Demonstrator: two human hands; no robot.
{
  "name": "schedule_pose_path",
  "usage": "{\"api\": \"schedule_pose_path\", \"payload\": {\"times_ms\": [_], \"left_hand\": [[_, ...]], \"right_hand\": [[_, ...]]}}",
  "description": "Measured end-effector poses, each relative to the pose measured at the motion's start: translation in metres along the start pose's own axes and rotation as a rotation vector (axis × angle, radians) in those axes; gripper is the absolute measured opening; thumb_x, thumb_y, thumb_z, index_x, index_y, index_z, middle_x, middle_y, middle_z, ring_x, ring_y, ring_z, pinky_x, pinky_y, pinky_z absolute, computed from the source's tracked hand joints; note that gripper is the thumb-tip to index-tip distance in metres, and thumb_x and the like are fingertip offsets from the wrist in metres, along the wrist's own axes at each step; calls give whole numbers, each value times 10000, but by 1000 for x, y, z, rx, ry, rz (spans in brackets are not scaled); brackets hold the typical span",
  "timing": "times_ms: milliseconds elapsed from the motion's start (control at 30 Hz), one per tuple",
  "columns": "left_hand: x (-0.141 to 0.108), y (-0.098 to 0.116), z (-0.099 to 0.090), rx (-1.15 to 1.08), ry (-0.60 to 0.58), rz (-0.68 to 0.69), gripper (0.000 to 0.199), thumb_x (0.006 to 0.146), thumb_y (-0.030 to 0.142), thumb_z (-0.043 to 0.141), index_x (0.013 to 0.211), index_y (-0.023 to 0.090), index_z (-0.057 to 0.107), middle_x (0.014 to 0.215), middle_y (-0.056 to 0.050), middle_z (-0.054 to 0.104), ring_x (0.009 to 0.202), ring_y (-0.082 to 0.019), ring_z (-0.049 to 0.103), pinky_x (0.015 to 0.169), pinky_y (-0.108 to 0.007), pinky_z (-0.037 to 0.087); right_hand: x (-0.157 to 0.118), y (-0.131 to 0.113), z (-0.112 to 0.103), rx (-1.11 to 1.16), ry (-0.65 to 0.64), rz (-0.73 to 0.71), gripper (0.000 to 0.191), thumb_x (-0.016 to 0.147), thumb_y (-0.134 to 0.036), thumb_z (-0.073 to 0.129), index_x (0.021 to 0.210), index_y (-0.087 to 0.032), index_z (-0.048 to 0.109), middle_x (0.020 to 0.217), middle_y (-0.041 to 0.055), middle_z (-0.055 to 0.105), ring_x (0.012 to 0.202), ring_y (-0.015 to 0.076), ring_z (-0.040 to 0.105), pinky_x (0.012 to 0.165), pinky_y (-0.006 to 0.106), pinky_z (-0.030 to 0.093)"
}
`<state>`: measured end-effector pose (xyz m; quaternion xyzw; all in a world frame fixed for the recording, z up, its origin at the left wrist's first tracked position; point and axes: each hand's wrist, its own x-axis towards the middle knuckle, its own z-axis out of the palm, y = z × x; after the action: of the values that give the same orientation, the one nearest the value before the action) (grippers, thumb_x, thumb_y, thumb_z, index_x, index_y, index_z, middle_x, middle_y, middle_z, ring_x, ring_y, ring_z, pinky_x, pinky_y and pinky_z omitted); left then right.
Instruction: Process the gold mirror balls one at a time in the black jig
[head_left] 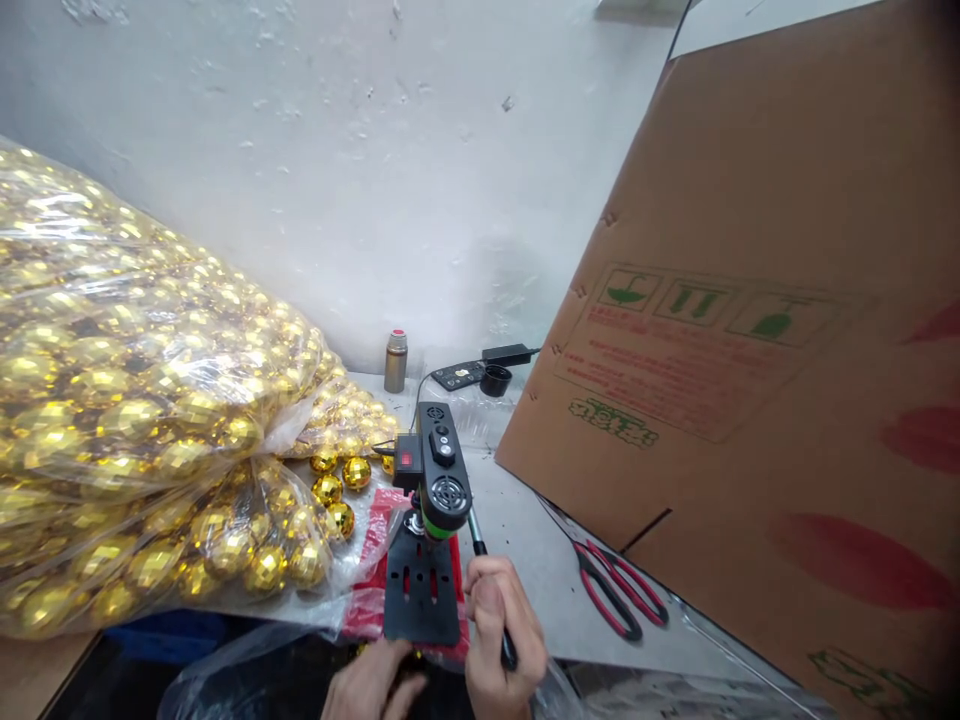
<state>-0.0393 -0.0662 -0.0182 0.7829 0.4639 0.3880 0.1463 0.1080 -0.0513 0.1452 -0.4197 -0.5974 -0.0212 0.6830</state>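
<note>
A small black bench drill press (444, 470) with a green ring stands on the table, its slotted black base plate (421, 600) towards me. My right hand (504, 635) is closed around the black grip of the press's lever (510, 650), to the right of the base. Just below the front edge of the base plate is my left hand (375, 682), its fingers bent and smeared by motion. Whether anything lies between them cannot be made out. Loose gold mirrored balls (356, 473) rest left of the press. Red plastic sheeting (367, 610) lies under the base.
Large clear bags of gold balls (150, 430) fill the left side. A big cardboard box (735, 350) leans on the right, with red-handled scissors (619, 590) beside it. Along the wall are a metal flask (396, 362), a black power adapter (507, 354) and a black ring (495, 380).
</note>
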Motion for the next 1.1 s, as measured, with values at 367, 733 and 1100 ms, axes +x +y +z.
{"api": "schedule_pose_path", "payload": {"times_ms": [367,733,1100], "left_hand": [[228,-31,-58,594,-137,-420,320,885,309,609,1073,54,654,980,-251,738,1012,-397,694,936,-519,466],[114,-2,-49,-344,-3,-385,558,868,555,583,1293,195,548,1145,-104,730,1013,-279,716,885,-408,575],[85,10,-10,-505,35,-523,572,831,584,638,1243,196,557,1189,-116,721,1111,-299,686,991,-475,531]], "right_hand": [[1,2,-2,-7,-26,-36,292,966,-22,391,756,-215,453,683,-19,478,606,104,505,532,223,415],[32,-14,-3,1,-45,76,284,999,-80,415,755,-213,473,663,-28,469,589,97,472,537,230,380],[32,-15,-6,-17,-62,36,276,985,-52,414,768,-211,474,674,-26,487,617,95,498,559,221,402]]}}
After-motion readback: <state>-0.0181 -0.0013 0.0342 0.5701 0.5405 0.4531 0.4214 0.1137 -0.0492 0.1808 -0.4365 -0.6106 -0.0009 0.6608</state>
